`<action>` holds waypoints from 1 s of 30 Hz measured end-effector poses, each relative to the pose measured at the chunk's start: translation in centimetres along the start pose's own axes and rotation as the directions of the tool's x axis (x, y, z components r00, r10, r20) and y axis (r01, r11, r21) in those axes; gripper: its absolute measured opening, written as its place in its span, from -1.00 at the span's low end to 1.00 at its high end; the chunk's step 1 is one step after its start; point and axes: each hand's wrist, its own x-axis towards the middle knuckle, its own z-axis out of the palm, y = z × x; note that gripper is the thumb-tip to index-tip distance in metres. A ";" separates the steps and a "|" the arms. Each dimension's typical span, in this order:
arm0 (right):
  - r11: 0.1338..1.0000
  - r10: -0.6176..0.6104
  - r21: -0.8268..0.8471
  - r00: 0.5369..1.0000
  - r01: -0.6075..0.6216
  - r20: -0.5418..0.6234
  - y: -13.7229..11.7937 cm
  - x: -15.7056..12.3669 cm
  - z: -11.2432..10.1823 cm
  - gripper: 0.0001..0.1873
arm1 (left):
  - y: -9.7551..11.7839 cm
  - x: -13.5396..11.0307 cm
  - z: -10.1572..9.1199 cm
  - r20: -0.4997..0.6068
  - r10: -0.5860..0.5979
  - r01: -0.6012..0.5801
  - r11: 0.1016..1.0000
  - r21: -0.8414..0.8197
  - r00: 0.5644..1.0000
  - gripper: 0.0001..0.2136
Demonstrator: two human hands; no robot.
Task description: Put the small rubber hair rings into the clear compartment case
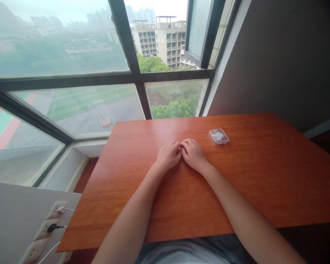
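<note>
My left hand [169, 156] and my right hand [193, 154] rest together on the wooden table [126, 176], near its middle. Their fingers are curled in and touch each other at the tips. Both palms face down and are hidden; no object shows in either hand. To the right of my right hand, a short way apart from it, lies a small clear plastic box [219, 136]. Small whitish and coloured pieces show inside the box, too small to name.
Large dark-framed windows [137, 75] stand behind and left of the table, one pane swung out. A grey wall [275, 62] rises at the right. Low on the left wall are sockets [42, 229] with a white and a black plug [52, 228] in them.
</note>
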 end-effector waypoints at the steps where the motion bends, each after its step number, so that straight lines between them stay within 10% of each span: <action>1: 1.000 -0.001 0.017 1.000 0.001 0.008 0.2 0.0 0.2 -0.79 | 0.0 0.0 0.1 -0.005 -0.003 0.003 1.000 0.003 1.000 -0.83; 30: 0.998 0.007 0.066 0.998 -0.011 0.061 1.1 -0.2 -0.4 -0.85 | -0.1 0.1 0.2 -0.012 0.157 -0.157 0.988 0.003 0.987 -0.77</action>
